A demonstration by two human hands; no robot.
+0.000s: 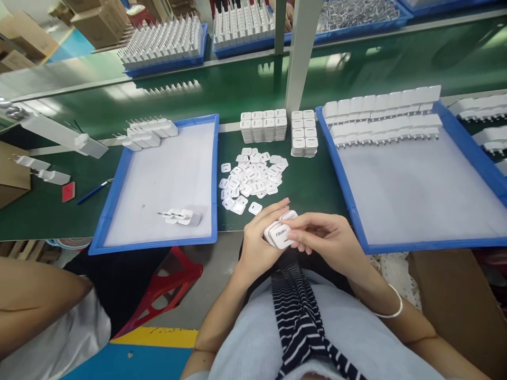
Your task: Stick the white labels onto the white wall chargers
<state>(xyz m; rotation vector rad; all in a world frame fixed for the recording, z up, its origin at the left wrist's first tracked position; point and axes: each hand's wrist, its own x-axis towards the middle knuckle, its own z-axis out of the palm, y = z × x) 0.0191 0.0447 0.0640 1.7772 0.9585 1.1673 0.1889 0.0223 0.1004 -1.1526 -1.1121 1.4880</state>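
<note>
the left hand (255, 240) is holding white chargers (270, 236) in a half-curled grip before the table (317, 184). the right hand (322, 235) is pinching a plate (282, 237) over a charger's face. beyond, loose plates (255, 177) are lying between two trays (158, 174).

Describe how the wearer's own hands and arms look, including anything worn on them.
The left hand and right hand are ungloved; the forearms are bare, the right one ringed by a thin white bangle. The top is light blue.
</note>
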